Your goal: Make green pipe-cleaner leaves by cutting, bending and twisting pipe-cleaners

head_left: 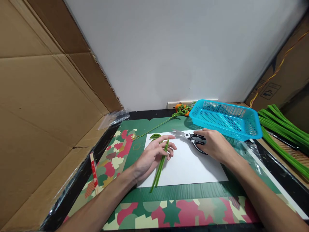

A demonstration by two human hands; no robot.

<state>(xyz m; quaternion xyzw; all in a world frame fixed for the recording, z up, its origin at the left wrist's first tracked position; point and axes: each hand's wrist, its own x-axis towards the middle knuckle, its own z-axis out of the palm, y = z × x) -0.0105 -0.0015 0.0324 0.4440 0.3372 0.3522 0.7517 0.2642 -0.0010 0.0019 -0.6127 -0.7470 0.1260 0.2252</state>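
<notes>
Two thin green fuzzy stems (159, 170) are held between the fingers of my left hand (156, 154), hanging down toward the front edge of the white paper (193, 170). My right hand (213, 143) has its fingers on the black handles of a pair of scissors (190, 137) at the paper's back right. The scissor blades point left and look slightly apart. Just behind my left hand, small curled green pieces (154, 136) lie on the paper.
A blue perforated basket (224, 120) stands at the back right, beside an orange flower (182, 109) with a long green stem. Green fuzzy stems (285, 129) lie at the far right. A red and white paper-wrapped stick (94, 170) and clear plastic (113, 118) are on the left.
</notes>
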